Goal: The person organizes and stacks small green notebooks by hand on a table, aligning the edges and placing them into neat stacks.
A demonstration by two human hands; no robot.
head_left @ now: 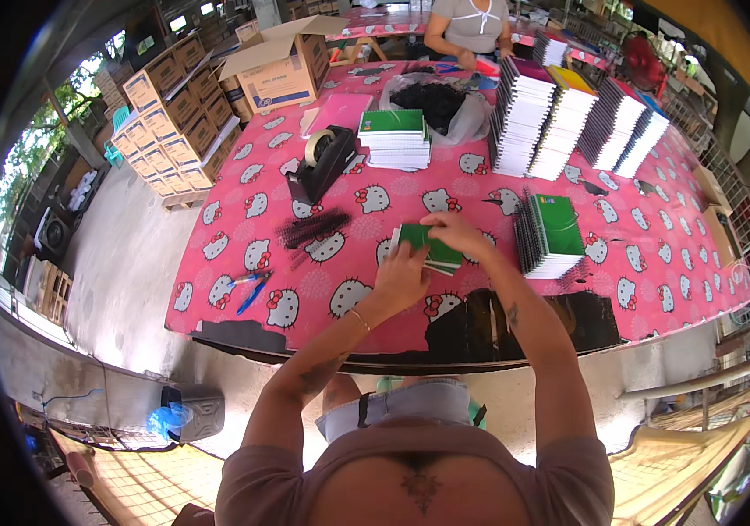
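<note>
A small stack of loose pages with a green cover (pixel 413 233), a notebook, lies on the pink table in front of me. My left hand (pixel 402 275) grips its near left side, fingers on the cover and edge. Bent over its far right edge, my right hand (pixel 456 233) has its fingertips pressed together on the cover. To the left lies a pile of black spiral coils (pixel 312 230), with blue-handled pliers (pixel 254 294) nearer me. On the right stands a stack of coil-bound green notebooks (pixel 559 226).
Beyond my hands are a stack of green-covered pages (pixel 392 140), a black tape dispenser (pixel 322 165) and a plastic bag of black coils (pixel 432 110). Tall notebook stacks (pixel 524 123) stand far right. A person (pixel 471 31) works across the table. Cartons (pixel 283 74) are at the far left.
</note>
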